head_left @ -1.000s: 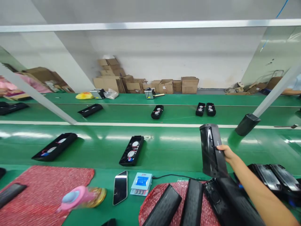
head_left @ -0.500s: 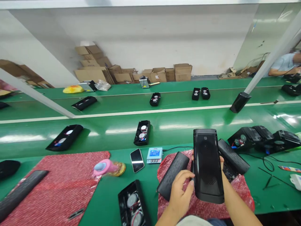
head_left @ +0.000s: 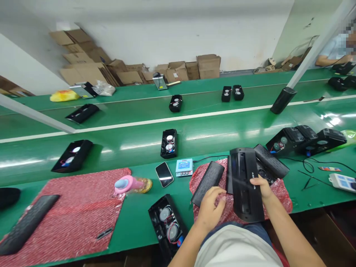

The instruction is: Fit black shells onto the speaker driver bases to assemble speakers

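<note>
Gripping a black casing [head_left: 244,193] by its edge, the right hand [head_left: 263,187] lays its thumb over the lettered side — a hold that seems meant to leave the grooved face turned up in plain view. That casing hangs tilted above red bubble wrap [head_left: 282,200], near the desk's [head_left: 133,226] front edge. At its nine o'clock, the left hand [head_left: 213,205] is loosely curled, thumb apart from fingers, with nothing visibly held; whether it touches the textured panel [head_left: 209,181] beside it cannot be told. The wrap probably cushions the panel's finish against scratches. Toward eight o'clock an open shell [head_left: 168,226] lies with its round drivers upward, presumably to protect them and keep the wiring reachable — while black housings [head_left: 307,141] crowd together at two o'clock.
</note>
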